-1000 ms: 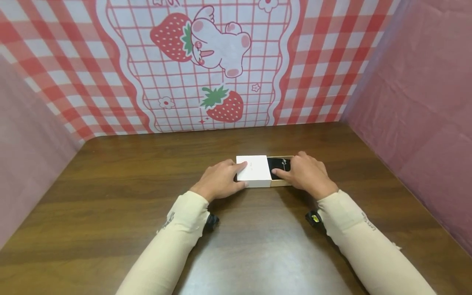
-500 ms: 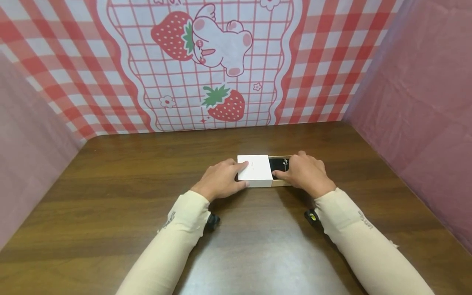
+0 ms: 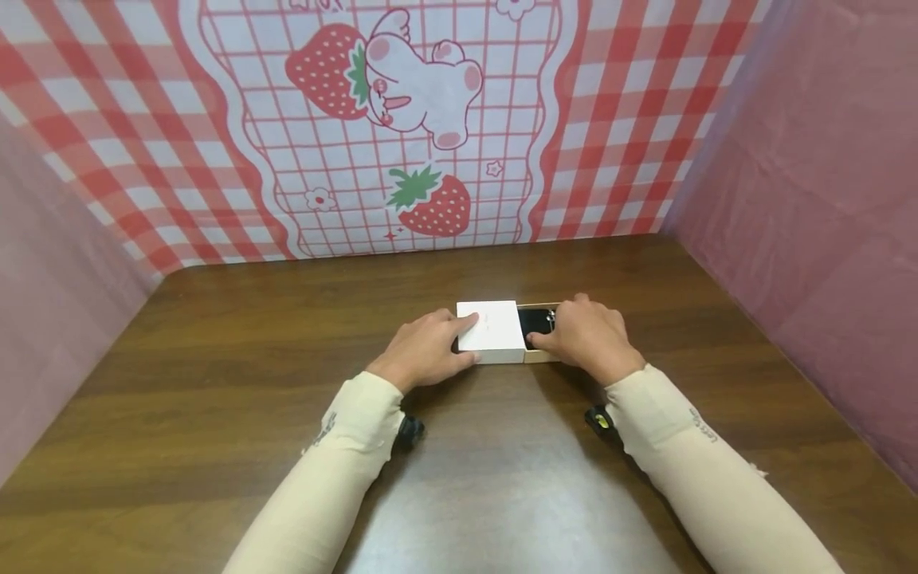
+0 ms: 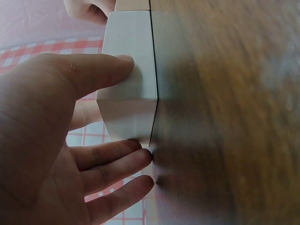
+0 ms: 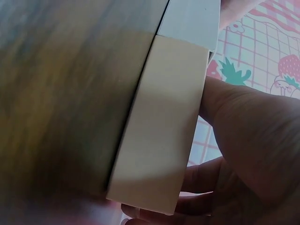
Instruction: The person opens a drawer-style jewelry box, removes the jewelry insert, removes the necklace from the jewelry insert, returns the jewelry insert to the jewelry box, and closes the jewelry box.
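A white box sleeve (image 3: 491, 327) lies flat on the table with its tan drawer (image 3: 539, 357) partly out on the right. In the drawer is a black insert (image 3: 532, 321) bearing a small silver piece (image 3: 551, 317), too small to identify and partly covered. My left hand (image 3: 425, 348) grips the sleeve's left end; in the left wrist view the thumb (image 4: 105, 70) presses its near side. My right hand (image 3: 591, 335) holds the drawer's right end, thumb over the black insert. In the right wrist view, fingers (image 5: 197, 204) curl behind the drawer's end.
The brown wooden table (image 3: 287, 319) runs back to a red-and-white checked cloth (image 3: 624, 119) with strawberries printed on it. Pink cloth (image 3: 810, 199) hangs on the right side, and another pale pink cloth (image 3: 57, 263) on the left.
My right hand has shifted slightly left, covering more of the drawer and the silver piece. The left hand and the sleeve have stayed in place.
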Action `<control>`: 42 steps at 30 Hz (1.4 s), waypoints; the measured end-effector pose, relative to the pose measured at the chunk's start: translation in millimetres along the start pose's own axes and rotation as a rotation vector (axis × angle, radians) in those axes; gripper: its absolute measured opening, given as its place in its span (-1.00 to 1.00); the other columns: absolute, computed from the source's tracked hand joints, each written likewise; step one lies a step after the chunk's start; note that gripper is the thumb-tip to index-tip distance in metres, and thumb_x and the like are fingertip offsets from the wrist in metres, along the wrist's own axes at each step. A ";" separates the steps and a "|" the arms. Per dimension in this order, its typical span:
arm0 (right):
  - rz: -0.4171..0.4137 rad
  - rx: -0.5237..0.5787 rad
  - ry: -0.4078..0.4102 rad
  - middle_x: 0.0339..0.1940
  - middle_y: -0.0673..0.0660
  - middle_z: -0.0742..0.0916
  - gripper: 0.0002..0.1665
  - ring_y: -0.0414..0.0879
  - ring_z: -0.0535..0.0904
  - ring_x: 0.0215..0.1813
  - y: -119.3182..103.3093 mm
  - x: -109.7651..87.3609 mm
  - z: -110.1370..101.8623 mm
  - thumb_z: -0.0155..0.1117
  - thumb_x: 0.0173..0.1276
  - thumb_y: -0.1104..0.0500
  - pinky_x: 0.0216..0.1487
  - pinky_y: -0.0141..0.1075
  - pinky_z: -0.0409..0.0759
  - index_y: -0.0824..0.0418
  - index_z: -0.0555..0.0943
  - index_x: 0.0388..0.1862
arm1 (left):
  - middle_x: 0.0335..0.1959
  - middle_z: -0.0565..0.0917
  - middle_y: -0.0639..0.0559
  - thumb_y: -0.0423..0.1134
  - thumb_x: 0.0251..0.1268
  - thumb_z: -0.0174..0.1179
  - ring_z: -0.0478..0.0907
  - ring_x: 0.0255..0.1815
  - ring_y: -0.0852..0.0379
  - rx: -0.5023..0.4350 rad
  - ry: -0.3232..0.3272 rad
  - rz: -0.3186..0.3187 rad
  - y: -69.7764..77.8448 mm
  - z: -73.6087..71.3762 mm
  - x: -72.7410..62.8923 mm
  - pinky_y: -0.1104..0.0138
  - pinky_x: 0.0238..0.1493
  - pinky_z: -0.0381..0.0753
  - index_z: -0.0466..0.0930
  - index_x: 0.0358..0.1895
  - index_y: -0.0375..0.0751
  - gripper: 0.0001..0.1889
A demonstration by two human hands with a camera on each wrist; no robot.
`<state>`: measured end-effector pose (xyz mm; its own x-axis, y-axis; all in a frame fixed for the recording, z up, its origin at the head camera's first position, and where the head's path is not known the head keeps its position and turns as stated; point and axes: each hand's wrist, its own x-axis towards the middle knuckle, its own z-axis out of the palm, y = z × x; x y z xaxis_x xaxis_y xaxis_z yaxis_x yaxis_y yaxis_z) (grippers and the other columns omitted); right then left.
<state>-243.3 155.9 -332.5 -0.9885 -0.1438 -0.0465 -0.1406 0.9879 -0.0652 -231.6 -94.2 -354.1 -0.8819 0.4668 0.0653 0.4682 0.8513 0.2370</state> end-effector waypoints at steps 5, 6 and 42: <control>-0.003 0.002 0.007 -0.12 0.32 0.60 -0.31 0.13 0.56 -0.31 -0.9 -0.1 0.6 0.31 0.26 -0.35 -0.36 0.07 0.56 0.29 0.76 -0.21 | 0.17 0.58 -0.07 0.16 0.35 0.22 0.55 0.04 0.07 -0.003 0.007 -0.007 -0.9 0.2 -0.7 0.07 0.07 0.55 0.31 0.52 0.11 -0.29; -0.002 0.003 0.007 -0.12 0.32 0.60 -0.33 0.12 0.56 -0.31 -0.8 0.1 0.7 0.31 0.26 -0.34 -0.36 0.07 0.56 0.28 0.76 -0.23 | 0.17 0.58 -0.07 0.16 0.35 0.22 0.55 0.05 0.07 -0.003 0.007 -0.008 -0.9 -0.1 -0.8 0.07 0.07 0.55 0.31 0.52 0.11 -0.29; -0.013 0.082 0.071 0.02 0.35 0.52 -0.47 0.25 0.42 0.00 4.3 0.7 5.3 0.33 0.20 -0.15 -0.06 0.15 0.49 0.36 0.69 -0.41 | 0.16 0.58 -0.06 0.17 0.34 0.23 0.55 0.04 0.07 0.000 0.011 -0.002 -0.4 1.7 0.0 0.06 0.05 0.56 0.31 0.52 0.13 -0.29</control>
<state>-244.4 159.7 -338.1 -0.9885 -0.1492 0.0253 -0.1513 0.9776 -0.1464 -231.7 -94.2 -355.8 -0.8833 0.4626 0.0760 0.4666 0.8522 0.2367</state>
